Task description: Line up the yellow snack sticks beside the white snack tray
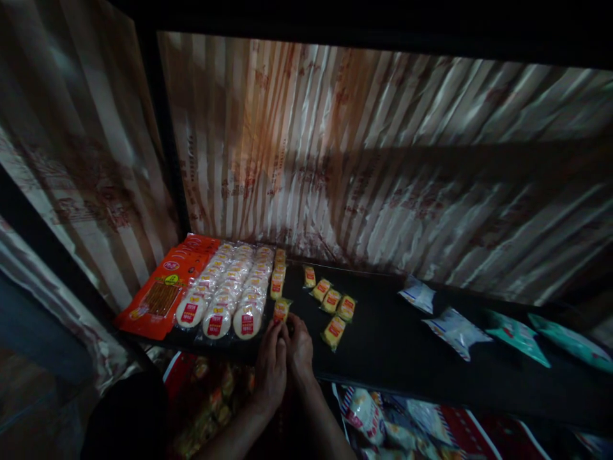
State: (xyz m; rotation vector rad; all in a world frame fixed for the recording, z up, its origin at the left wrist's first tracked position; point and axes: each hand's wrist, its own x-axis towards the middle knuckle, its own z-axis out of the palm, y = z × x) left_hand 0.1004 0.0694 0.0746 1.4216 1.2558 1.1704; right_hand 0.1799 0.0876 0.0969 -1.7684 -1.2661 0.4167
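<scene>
At the shelf's front edge, my left hand point(272, 365) has its fingertips closed on a small yellow wrapped snack point(281, 310). My right hand point(300, 348) presses up beside it, its fingers curled at the lower end of the same packet. That packet lies in line with a short column of matching yellow snacks point(278, 275). Left of the column are rows of round white rice crackers point(247, 319) in clear wrappers with red labels. Several more yellow packets point(334, 331) lie loose on the black shelf point(378, 345) to the right.
A large orange snack bag point(163, 287) lies at the shelf's left end. White bags point(458, 332) and green bags point(520, 335) are on the right. Below are open red bags of wrapped snacks point(366, 415). Striped plastic sheeting point(306, 147) hangs behind, beside a dark upright post point(167, 128).
</scene>
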